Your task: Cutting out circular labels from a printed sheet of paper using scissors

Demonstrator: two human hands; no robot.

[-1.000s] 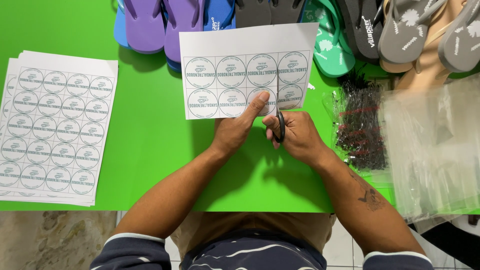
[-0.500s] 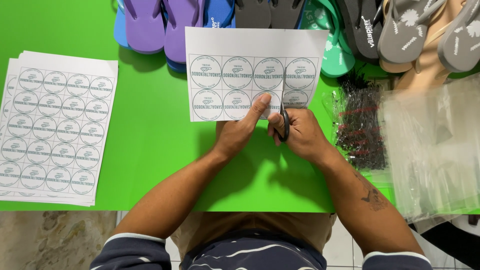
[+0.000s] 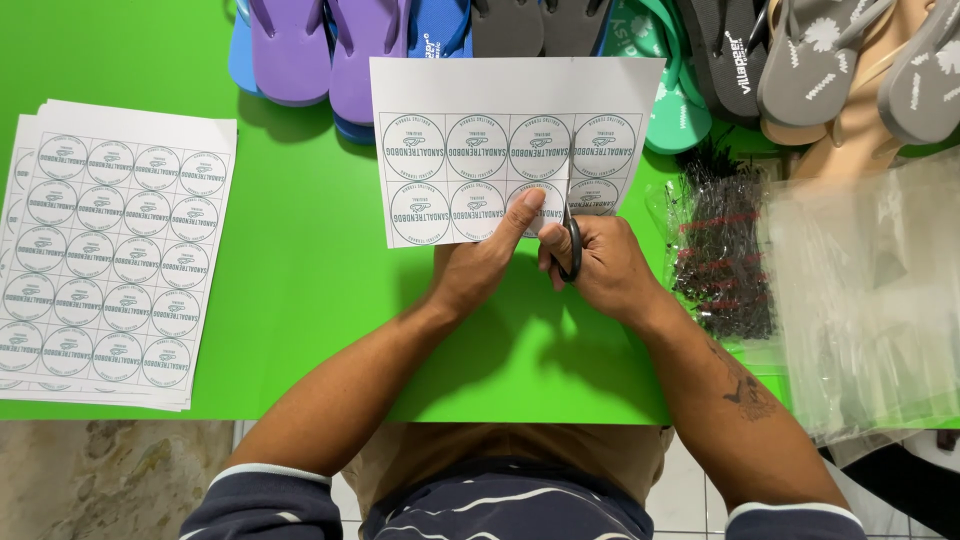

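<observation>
Over a bright green desk (image 3: 300, 290), the left hand (image 3: 480, 265) pinches the lower edge of a white paper sheet of round printed labels (image 3: 505, 150). The right hand (image 3: 600, 265) grips black-handled scissors (image 3: 570, 245), their blades cutting upward into the sheet. A stack of matching label sheets (image 3: 110, 250) lies well apart at the left.

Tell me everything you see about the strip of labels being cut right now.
The sheet of labels is white paper printed with two rows of four round teal-outlined emblems in a grid. It lies flat-ish over the green table, its top edge overlapping the flip-flops. The left hand pins its lower edge with the thumb; the right hand works black scissors up a vertical line between the third and fourth columns.
</observation>
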